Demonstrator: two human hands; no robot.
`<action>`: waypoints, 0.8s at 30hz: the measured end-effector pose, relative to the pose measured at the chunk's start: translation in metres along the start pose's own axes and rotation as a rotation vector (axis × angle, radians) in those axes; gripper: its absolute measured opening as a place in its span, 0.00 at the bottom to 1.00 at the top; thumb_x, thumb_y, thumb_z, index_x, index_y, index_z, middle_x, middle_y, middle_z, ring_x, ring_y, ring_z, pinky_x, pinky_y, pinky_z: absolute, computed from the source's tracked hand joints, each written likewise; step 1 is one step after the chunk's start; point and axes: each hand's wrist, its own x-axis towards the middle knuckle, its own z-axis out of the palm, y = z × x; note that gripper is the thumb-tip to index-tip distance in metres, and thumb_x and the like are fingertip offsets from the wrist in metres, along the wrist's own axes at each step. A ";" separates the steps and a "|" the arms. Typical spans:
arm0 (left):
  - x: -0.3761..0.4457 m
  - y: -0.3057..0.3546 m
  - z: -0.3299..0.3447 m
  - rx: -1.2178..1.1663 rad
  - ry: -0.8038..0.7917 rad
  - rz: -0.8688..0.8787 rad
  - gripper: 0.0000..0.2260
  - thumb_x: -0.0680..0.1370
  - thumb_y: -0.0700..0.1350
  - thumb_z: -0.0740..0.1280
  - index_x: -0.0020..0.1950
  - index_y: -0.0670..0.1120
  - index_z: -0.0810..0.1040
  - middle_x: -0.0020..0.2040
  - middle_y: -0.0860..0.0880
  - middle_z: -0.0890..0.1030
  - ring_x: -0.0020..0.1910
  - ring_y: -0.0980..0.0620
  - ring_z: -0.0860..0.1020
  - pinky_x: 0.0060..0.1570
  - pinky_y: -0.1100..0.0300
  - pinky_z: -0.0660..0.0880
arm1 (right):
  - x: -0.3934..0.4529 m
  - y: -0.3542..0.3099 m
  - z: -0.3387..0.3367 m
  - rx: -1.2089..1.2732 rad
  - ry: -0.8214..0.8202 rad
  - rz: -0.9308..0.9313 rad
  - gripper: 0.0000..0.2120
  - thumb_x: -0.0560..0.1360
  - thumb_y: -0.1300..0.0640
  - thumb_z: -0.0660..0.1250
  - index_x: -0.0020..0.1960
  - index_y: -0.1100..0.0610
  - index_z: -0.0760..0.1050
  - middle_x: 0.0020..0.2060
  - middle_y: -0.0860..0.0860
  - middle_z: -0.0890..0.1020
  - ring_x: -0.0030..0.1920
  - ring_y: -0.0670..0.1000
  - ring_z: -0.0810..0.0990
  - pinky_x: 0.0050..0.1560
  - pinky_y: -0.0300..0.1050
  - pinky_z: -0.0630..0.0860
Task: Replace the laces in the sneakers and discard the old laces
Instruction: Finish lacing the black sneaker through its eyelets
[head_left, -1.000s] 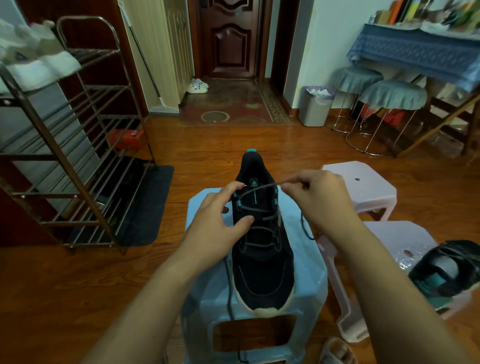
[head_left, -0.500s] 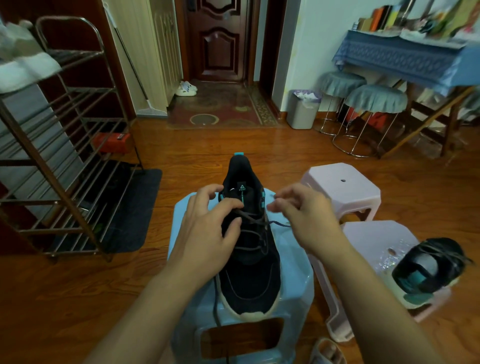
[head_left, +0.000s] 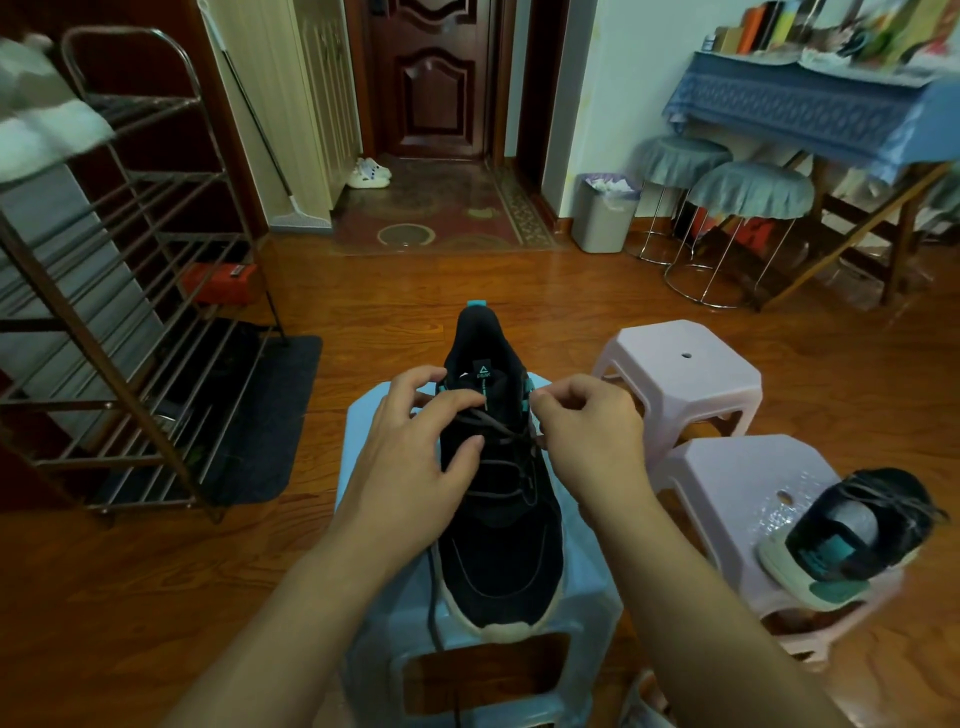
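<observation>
Black sneaker (head_left: 498, 525) sits at frame centre on the light blue stool (head_left: 374, 597). Left hand (head_left: 415, 462) rests on the shoe's left flank; its fingers curl over the upper eyelets and the thumb and forefinger pinch the dark lace (head_left: 498, 431) near the tongue. Right hand (head_left: 587, 431) is just right of the eyelets, fingers curled tight, pinching the lace end at the teal eyelet tab. A loose run of lace hangs down the stool's front at lower centre.

Long axis of the sneaker runs bottom to top of the frame: pale toe cap toward the lower edge, heel with teal pull tab toward the door at the top.

Against half a second ago: both hands have closed in on the tongue, the right one now nearly touching the shoe; the lace span between them is shorter.

Second sneaker (head_left: 857, 540) lies on its side on the pink stool (head_left: 737, 499) at right.
</observation>
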 end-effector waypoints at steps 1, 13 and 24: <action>0.000 0.000 0.000 -0.001 -0.002 0.000 0.16 0.79 0.49 0.71 0.66 0.58 0.78 0.68 0.63 0.62 0.63 0.73 0.64 0.57 0.73 0.64 | 0.000 0.000 0.003 0.028 0.020 0.025 0.08 0.76 0.53 0.70 0.38 0.50 0.81 0.33 0.46 0.83 0.38 0.48 0.83 0.47 0.57 0.83; 0.002 -0.005 -0.004 0.033 -0.046 0.039 0.19 0.78 0.50 0.72 0.68 0.57 0.77 0.70 0.60 0.64 0.62 0.58 0.71 0.60 0.65 0.68 | 0.010 -0.024 0.010 -0.386 -0.003 -0.261 0.05 0.78 0.52 0.69 0.44 0.50 0.79 0.39 0.44 0.80 0.40 0.42 0.76 0.36 0.35 0.69; 0.003 -0.004 -0.004 -0.020 -0.020 0.024 0.18 0.78 0.51 0.72 0.67 0.59 0.77 0.68 0.65 0.62 0.61 0.57 0.72 0.60 0.57 0.74 | 0.127 -0.122 -0.075 1.595 -0.005 0.090 0.12 0.84 0.60 0.61 0.64 0.65 0.72 0.43 0.59 0.79 0.39 0.51 0.81 0.43 0.42 0.83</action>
